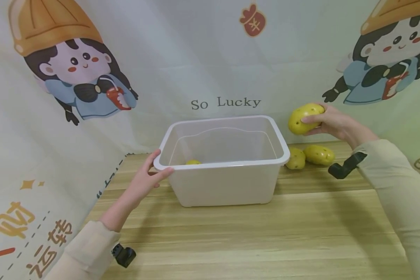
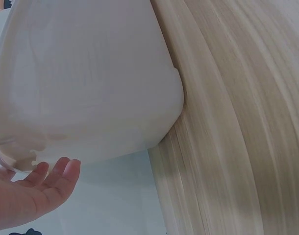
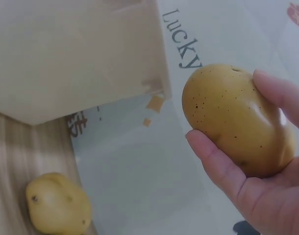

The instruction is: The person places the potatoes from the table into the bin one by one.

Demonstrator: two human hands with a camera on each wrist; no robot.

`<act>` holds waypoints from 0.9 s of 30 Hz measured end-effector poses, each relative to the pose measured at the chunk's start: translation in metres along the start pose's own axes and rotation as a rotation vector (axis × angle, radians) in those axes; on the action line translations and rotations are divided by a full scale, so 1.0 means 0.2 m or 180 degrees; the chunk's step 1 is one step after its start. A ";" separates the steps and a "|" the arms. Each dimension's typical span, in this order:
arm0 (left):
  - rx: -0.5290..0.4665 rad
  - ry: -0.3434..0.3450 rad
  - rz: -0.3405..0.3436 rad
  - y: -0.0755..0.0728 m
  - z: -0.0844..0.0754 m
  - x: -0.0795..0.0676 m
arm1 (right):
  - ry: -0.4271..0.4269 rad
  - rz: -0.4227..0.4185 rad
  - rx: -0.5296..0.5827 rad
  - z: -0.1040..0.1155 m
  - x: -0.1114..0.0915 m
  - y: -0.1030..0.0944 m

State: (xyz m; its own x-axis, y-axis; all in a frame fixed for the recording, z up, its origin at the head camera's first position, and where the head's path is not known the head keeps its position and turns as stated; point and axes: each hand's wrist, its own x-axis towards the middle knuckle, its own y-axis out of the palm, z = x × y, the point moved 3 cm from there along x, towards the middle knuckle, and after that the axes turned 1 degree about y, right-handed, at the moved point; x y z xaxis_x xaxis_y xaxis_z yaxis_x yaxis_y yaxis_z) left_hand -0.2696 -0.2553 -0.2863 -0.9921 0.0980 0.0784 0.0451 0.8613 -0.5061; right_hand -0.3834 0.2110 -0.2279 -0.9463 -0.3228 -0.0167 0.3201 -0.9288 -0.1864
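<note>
A yellow potato (image 1: 306, 118) is held up in my right hand (image 1: 336, 122), to the right of the bin and above its rim. In the right wrist view, thumb and fingers grip the potato (image 3: 237, 120) from both sides. My left hand (image 1: 148, 175) holds the front left corner of a white plastic bin (image 1: 224, 184), with the thumb along the rim. From the left wrist, curled fingers (image 2: 56, 178) show below the bin's rim. Inside the bin lies a yellow piece (image 1: 193, 161), mostly hidden by the front wall.
Two more potatoes, one (image 1: 295, 158) close by the bin's right side and another (image 1: 319, 154) beside it, lie on the wooden table (image 1: 231, 241). A printed cloth (image 1: 182, 50) hangs behind the table and along its left side.
</note>
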 end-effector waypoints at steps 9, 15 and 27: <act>0.0001 -0.0006 0.0002 0.00 0.00 0.00 | -0.0008 0.0017 -0.0119 0.11 0.05 0.06; -0.0016 0.0013 -0.0011 0.00 0.00 0.00 | -0.0019 0.0082 -0.0182 0.18 0.06 0.11; -0.0056 0.0045 -0.0006 0.00 0.00 0.00 | 0.0034 0.0129 -0.0229 0.26 0.10 0.18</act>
State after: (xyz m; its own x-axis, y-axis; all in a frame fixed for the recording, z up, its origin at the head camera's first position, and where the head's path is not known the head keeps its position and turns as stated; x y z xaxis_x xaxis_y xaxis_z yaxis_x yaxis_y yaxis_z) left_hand -0.2693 -0.2547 -0.2857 -0.9904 0.1033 0.0914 0.0454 0.8701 -0.4908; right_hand -0.3888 0.1610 -0.1832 -0.9332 -0.3576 -0.0361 0.3546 -0.8994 -0.2555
